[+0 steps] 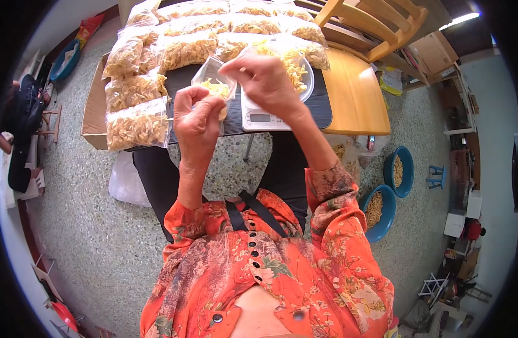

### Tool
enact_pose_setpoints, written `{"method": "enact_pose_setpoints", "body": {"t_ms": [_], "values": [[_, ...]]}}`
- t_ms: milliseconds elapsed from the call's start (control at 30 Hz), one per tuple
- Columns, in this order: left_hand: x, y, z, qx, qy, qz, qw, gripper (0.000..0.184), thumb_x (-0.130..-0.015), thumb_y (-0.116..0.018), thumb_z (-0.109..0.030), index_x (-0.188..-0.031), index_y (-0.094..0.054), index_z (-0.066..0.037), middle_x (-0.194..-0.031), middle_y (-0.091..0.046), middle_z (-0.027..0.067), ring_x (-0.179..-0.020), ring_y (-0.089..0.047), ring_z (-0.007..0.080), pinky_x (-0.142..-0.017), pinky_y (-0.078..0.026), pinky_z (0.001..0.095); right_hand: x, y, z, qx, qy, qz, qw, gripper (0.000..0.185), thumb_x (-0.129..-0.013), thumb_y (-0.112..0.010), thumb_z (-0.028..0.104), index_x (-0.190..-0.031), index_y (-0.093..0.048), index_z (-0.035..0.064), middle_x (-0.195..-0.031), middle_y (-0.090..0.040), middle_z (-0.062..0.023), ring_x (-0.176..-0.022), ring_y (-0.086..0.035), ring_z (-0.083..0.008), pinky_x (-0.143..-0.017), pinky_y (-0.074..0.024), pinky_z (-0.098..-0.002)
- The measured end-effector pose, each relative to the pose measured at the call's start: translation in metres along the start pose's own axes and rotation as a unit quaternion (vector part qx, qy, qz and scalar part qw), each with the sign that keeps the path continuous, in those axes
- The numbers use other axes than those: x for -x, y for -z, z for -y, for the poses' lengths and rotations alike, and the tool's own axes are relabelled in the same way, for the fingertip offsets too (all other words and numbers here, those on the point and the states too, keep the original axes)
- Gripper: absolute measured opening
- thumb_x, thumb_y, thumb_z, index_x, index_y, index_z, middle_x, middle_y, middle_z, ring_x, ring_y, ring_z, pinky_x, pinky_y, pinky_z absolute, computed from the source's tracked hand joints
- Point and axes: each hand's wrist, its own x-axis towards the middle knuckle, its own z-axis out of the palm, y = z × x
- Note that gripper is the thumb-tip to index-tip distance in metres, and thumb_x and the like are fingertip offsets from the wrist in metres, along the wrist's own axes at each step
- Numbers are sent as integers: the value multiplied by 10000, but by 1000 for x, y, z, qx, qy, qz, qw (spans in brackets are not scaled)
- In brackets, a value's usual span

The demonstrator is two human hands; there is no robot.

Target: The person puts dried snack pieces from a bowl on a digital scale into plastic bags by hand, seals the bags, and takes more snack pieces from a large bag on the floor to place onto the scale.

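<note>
My left hand [198, 115] is closed on a small clear plastic bag [211, 70], pinching its lower side. Pale yellow dried strips [215, 88] show inside the bag. My right hand [265, 81] is curled closed at the bag's upper right edge; whatever is between its fingers is too small to tell. Behind that hand, a clear bowl [309, 81] of the same strips sits on a white digital scale [264, 120], partly hidden by my wrist. Filled bags [138, 125] line the left and back of the dark tabletop [183, 79].
A cardboard box [94, 115] stands at the table's left. To the right are a wooden surface [357, 93] and a wooden chair [391, 34]. Blue basins [406, 169] with tan pieces and a small blue stool [437, 177] stand on the floor. Part of another person [25, 112] shows at far left.
</note>
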Motion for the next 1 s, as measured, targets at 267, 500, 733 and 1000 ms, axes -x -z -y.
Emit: {"method": "enact_pose_setpoints", "body": {"t_ms": [267,500,733,1000], "values": [[-4,6,2,-26,-12,-8,1000,152,-777,-774,64,-908,-727,2,-978,-566,83,-848,-619,189,-735,-531,294,24,60,-45,120,-100,-2,988,177,-867,-772,127,-1026,-764,50,-800,-718,-31,-601,-541,-65,-579,-481,-243],[-5,4,-5,-27,-4,3,1000,146,-773,-771,68,-895,-720,5,-976,-574,84,-862,-617,193,-739,-529,311,27,37,-33,206,-96,100,969,315,-800,-791,282,-1055,-746,103,-959,-726,-130,-901,-705,-319,-845,-540,-442],[-5,2,-5,-42,-20,7,999,151,-777,-771,70,-903,-718,7,-968,-577,89,-850,-631,197,-735,-537,306,28,33,-46,251,-114,128,953,152,-843,-720,220,-909,-741,85,-826,-711,-150,-839,-703,-327,-788,-546,-431],[-4,-1,-5,-38,-15,15,999,146,-780,-769,75,-900,-719,9,-986,-573,89,-857,-636,196,-735,-540,302,31,53,-49,100,-124,7,987,88,-862,-697,125,-869,-729,44,-802,-716,-137,-707,-699,-261,-689,-546,-389]]}}
